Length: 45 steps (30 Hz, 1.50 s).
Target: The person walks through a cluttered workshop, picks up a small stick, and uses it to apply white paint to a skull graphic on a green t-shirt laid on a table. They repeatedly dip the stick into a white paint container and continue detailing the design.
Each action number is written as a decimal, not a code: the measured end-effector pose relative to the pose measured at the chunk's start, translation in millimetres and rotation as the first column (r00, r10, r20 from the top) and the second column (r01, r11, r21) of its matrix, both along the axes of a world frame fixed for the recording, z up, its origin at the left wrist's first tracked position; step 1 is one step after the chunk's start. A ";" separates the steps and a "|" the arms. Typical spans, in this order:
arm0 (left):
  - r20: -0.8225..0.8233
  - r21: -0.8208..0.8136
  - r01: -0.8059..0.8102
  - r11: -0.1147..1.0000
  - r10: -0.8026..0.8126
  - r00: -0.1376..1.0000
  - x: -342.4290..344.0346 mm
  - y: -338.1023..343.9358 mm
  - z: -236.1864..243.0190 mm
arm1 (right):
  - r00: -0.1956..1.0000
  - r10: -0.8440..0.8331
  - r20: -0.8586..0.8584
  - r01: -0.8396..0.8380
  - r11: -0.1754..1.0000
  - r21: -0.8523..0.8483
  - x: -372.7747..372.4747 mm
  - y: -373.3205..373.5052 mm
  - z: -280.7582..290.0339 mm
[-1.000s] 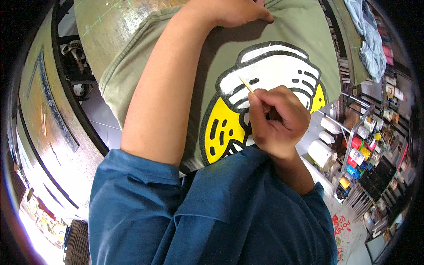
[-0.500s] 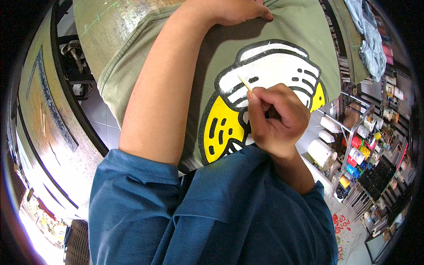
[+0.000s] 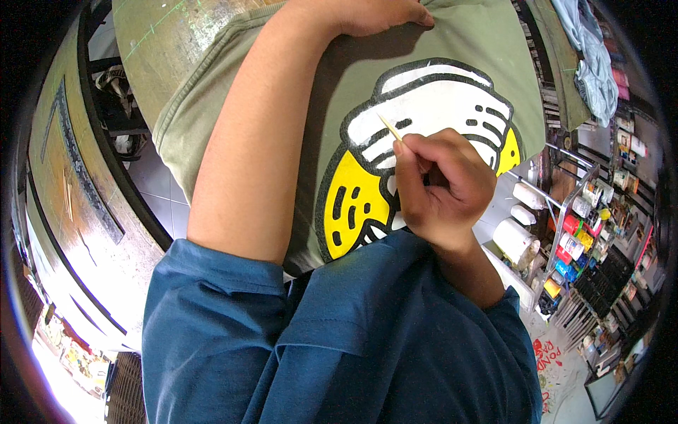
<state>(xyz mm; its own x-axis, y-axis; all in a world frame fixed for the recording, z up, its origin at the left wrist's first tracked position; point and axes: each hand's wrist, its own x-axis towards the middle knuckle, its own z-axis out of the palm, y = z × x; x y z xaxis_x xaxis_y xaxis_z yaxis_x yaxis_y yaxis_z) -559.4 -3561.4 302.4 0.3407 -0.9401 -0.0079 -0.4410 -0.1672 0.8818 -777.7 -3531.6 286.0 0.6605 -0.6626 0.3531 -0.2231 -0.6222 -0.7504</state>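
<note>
In front of me a khaki-green shirt [image 3: 487, 42] bears a printed design [image 3: 438, 97] in white, yellow and black. My right hand [image 3: 445, 187] pinches a thin pale wooden stick [image 3: 389, 128] between thumb and fingers. The stick's pointed tip is over the white area, beside a short black dash; whether it touches the print I cannot tell. My left arm reaches across the shirt, and my left hand [image 3: 381, 15] rests on the fabric above the design. One finger of it shows stretched out on the cloth; the others are cut off or hidden at the top edge.
The shirt lies over a worn board [image 3: 169, 35]. On the left, another table [image 3: 106, 177] carries a dark angle ruler [image 3: 81, 166] and thin sticks [image 3: 68, 198]. Paint containers [image 3: 575, 244] crowd a rack at right, near a white tub [image 3: 514, 239]. Light-blue cloth [image 3: 595, 78] hangs at upper right.
The stick has swung slightly, its tip shifting a little up and left over the white print. The view has moved slightly. My left hand stays on the shirt.
</note>
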 end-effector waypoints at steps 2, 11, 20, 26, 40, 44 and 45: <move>0.007 -0.003 -0.009 1.000 0.009 1.000 -0.1 -0.2 -2.4 | 1.000 0.002 -0.001 -0.002 1.000 -0.006 -0.4 -0.3 0.5; 0.001 -0.059 0.023 0.998 -0.023 1.000 1.4 -1.9 -11.7 | 1.000 0.012 0.018 -0.012 1.000 0.007 0.4 -0.5 -0.8; 0.010 -0.015 0.015 1.000 -0.015 1.000 2.7 3.4 -0.3 | 0.998 0.060 0.017 -0.060 0.998 0.009 1.5 -0.3 -2.8; 0.026 0.021 -0.010 1.000 0.010 1.000 0.2 1.2 -1.3 | 0.993 0.119 0.009 -0.118 0.992 -0.042 -0.1 -3.7 -3.4; 0.039 -0.029 -0.007 1.000 0.008 0.999 -0.2 2.4 -6.2 | 0.985 0.166 -0.043 -0.168 0.985 -0.038 -1.2 -4.5 -0.6; 0.029 0.009 0.005 1.000 -0.005 1.000 0.5 4.0 1.1 | 0.988 0.151 -0.006 -0.152 0.988 -0.039 -0.9 -3.9 -3.5; 0.053 0.017 -0.009 1.000 0.008 0.999 -0.6 2.0 -1.4 | 0.989 0.145 -0.002 -0.145 0.989 -0.037 -0.7 -3.4 -3.8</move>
